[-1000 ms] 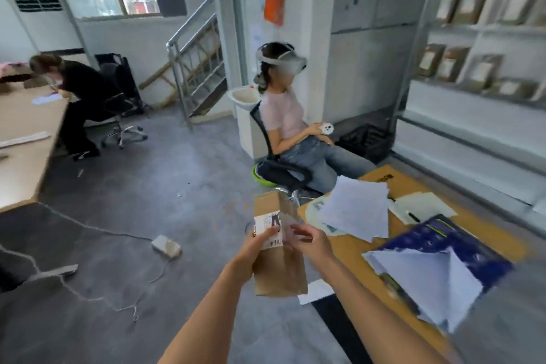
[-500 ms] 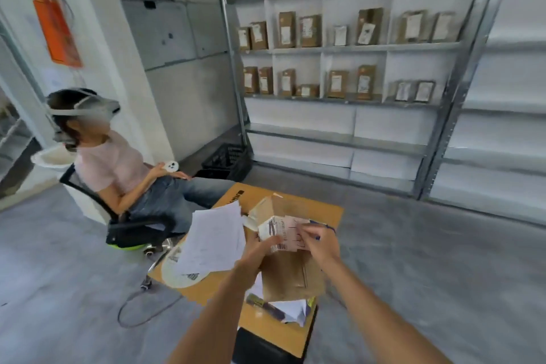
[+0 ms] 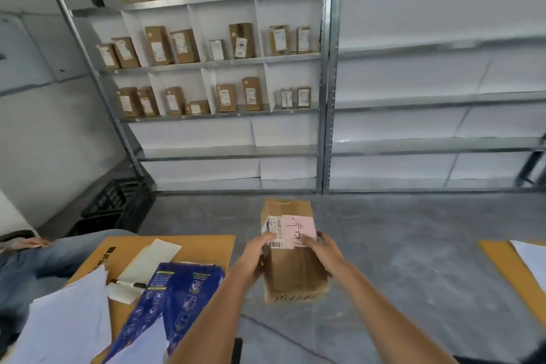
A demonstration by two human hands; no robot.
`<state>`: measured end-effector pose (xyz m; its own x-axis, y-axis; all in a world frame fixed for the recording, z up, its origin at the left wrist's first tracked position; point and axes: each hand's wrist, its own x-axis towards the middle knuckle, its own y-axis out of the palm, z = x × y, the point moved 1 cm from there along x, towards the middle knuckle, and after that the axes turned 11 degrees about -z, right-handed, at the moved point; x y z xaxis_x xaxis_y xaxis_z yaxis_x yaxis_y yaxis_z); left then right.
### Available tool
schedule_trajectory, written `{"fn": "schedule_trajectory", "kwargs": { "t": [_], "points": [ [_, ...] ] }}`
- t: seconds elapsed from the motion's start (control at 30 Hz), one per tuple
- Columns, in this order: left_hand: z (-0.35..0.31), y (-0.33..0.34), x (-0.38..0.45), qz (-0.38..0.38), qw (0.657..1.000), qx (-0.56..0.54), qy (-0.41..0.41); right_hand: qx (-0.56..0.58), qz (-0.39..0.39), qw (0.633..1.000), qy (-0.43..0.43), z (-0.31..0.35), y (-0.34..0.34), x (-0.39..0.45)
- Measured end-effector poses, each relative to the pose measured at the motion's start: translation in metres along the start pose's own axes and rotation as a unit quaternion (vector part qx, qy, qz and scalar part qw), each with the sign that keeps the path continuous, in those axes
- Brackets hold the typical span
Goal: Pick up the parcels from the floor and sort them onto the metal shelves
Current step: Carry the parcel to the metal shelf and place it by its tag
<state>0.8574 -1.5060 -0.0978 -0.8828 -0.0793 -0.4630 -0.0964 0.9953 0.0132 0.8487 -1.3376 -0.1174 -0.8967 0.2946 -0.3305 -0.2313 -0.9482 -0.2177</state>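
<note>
a: parcel (image 3: 292, 248) — a brown cardboard box, held in the air in front of the metal shelves (image 3: 224, 62), well short of them. it is clamped from both sides: the left hand (image 3: 256, 254) is wrapped on its left edge, the right hand (image 3: 322, 251) on its right edge. a pink slip with handwriting and a barcode label are seen on the upper face.

b: is anything else carried by either hand?

a: nothing else is seen in them; both are closed on the box.

b: what lies between the parcel and the shelves?

a: bare grey floor, as far as can be seen. left of the parcel, a cardboard sheet (image 3: 177, 245) is spread with loose white papers (image 3: 68, 322) and a blue printed bag (image 3: 177, 289). further left, nearer the shelves, a black crate (image 3: 118, 201) is set on the floor. a seated person's leg (image 3: 44, 260) is visible at the far left edge.

b: what could go wrong from here?

a: three risks are judged likely. the pink slip looks only lightly fixed and is partly covered by fingertips, so it could be peeled or smudged if the grip is shifted. the filled compartments are crowded with upright parcels, so a neighbour could be toppled if the box is pushed in at an angle. and since the handwriting is probably what decides the slot, a misread would put it on the wrong shelf.

b: and the empty bays on the right?

a: nothing is seen stored there.
</note>
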Motion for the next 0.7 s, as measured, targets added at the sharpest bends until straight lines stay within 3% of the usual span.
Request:
{"fn": "schedule_trajectory", "kwargs": {
  "t": [0.3,0.57,0.7],
  "points": [
    [-0.033,0.135,0.092,0.041,0.997,0.070,0.008,0.091,-0.032,0.991,0.094,-0.008,-0.114,0.088],
    [-0.080,0.231,0.214,0.089,0.989,0.111,0.028,0.043,-0.052,0.992,0.104,0.028,-0.177,0.209],
    [-0.116,0.273,0.284,0.070,0.990,0.119,0.043,-0.014,-0.094,0.988,0.118,0.054,-0.197,0.279]
  ]
}}
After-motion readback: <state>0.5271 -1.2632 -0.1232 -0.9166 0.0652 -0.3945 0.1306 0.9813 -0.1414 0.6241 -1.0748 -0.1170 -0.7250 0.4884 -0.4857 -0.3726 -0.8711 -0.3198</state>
